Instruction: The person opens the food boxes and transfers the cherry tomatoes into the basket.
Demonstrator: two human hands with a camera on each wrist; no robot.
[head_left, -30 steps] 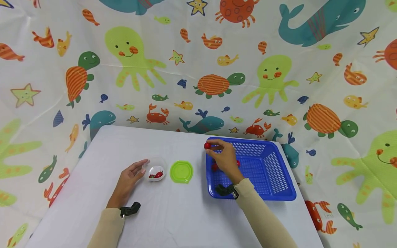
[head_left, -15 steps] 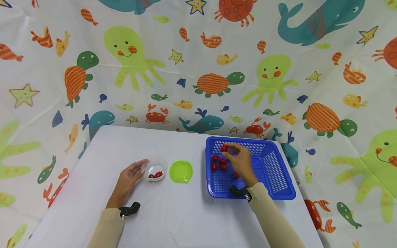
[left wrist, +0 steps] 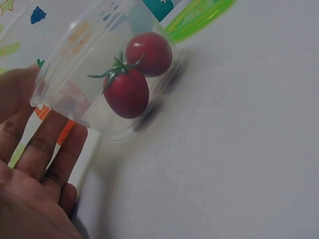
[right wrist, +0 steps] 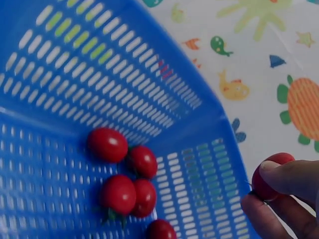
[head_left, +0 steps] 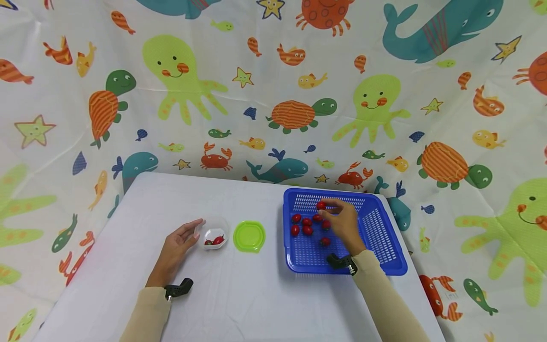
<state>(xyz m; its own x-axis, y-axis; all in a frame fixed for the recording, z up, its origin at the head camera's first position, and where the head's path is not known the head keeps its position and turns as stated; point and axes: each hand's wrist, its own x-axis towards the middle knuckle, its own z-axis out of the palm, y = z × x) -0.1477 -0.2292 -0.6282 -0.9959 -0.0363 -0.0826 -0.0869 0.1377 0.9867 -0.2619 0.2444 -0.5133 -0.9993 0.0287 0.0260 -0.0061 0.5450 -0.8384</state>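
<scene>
My left hand [head_left: 179, 242] holds the left side of a small clear plastic container [left wrist: 94, 74] by its rim. Two red cherry tomatoes show inside it, the nearer tomato [left wrist: 126, 93] with a green stem. Over the blue basket [head_left: 400, 247], my right hand [head_left: 345, 223] pinches another cherry tomato [right wrist: 269, 180] between thumb and fingertips. Below that hand, several cherry tomatoes [head_left: 306, 230] lie loose on the basket floor, mostly toward its left side. Part of the basket floor is hidden by the hand and wrist.
A green lid [head_left: 249, 236] lies flat on the white table [head_left: 239, 294] between container and basket. Behind the table hangs a cloth [head_left: 273, 71] printed with sea animals. The basket has slotted, raised walls.
My right hand has moved right from the basket's left rim to farther inside, carrying the pinched tomato. More tomatoes on the basket floor are now uncovered. My left hand stays at the container.
</scene>
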